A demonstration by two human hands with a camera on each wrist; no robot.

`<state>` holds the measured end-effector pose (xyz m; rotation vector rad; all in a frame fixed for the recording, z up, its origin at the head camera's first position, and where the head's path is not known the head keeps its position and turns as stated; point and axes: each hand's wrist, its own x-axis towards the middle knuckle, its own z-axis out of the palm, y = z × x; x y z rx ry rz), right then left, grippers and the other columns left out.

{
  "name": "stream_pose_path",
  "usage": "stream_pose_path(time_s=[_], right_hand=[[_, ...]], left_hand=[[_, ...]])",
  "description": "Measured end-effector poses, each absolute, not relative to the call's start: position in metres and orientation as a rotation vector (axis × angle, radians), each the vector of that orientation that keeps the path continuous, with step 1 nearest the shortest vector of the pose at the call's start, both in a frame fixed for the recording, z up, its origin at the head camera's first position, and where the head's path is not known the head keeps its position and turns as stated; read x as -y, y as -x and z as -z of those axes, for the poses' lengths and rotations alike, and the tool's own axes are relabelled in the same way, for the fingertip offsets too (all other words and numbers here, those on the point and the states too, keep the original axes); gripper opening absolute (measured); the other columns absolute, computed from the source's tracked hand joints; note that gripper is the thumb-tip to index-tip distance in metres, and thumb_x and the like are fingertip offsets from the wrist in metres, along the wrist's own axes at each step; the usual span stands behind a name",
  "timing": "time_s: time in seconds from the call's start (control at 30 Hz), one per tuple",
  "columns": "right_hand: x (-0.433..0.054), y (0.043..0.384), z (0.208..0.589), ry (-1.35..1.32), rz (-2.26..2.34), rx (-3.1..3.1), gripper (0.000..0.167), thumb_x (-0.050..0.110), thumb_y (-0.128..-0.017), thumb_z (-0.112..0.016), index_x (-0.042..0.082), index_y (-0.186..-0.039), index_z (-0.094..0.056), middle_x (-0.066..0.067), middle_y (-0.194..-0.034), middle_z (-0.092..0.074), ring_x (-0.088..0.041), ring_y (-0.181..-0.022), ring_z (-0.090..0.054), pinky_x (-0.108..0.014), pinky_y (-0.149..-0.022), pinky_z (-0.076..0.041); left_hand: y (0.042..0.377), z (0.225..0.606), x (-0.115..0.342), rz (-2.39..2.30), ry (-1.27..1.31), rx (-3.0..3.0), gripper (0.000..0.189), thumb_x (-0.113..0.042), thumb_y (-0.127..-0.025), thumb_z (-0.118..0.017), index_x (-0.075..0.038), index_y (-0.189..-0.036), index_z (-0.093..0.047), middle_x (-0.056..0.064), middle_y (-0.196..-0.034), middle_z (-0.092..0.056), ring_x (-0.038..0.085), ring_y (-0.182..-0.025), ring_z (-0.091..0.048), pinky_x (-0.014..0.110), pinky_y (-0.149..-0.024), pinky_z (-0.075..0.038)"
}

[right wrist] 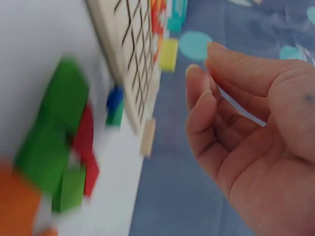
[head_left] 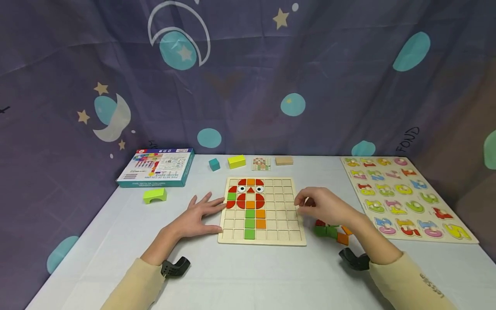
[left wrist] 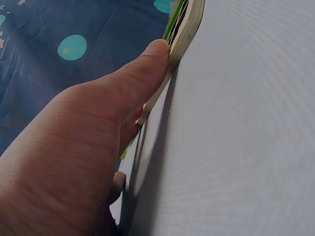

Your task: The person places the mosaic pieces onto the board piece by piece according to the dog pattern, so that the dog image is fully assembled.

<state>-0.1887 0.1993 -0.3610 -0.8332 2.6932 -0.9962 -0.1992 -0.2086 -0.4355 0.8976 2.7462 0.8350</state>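
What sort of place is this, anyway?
Perhaps an indoor play corner: a gridded mosaic board and a number puzzle lie on a white table, with a starry cloth behind.

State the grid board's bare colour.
The grid board is pale wood-beige, shown best in the head view.
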Motion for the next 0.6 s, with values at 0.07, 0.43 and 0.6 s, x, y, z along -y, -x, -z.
stream_pose_path(time_s=[0.07, 0.43, 0.6], right_hand=[[-0.213, 0.187, 0.358, 0.792, 1.0, -2.705, 0.01, 0.008, -0.092, -0.075, 0.006, -0.1, -0.069, 0.003, -0.09, -0.063, -0.017, -0.075, -0.059, -0.028, -0.062, -0.052], [-0.272, 0.177, 0.363, 0.58, 0.925, -2.748, 0.017, 0.013, -0.091, -0.076, 0.006, -0.106, -0.07, 0.002, -0.097, -0.066, -0.018, -0.084, -0.06, -0.027, -0.07, -0.055], [-0.286, 0.171, 0.372, 0.59, 0.913, -2.721, 0.019, 0.011, -0.09, -0.076, 0.005, -0.107, -0.069, 0.002, -0.096, -0.066, -0.019, -0.085, -0.06, -0.026, -0.067, -0.055]], left_hand=[[0.199, 0.436, 0.209, -0.836, -0.898, -2.747, 0.079, -0.057, -0.084, -0.076, -0.018, -0.149, -0.053, -0.005, -0.159, -0.037, 0.036, -0.153, -0.008, 0.064, -0.116, 0.006], [0.198, 0.435, 0.21, -0.823, -0.898, -2.75, 0.079, -0.055, -0.084, -0.077, -0.017, -0.149, -0.052, -0.004, -0.159, -0.038, 0.036, -0.153, -0.009, 0.064, -0.116, 0.006], [0.198, 0.435, 0.21, -0.825, -0.904, -2.75, 0.08, -0.056, -0.084, -0.076, -0.017, -0.149, -0.052, -0.004, -0.16, -0.037, 0.036, -0.153, -0.008, 0.064, -0.116, 0.006]])
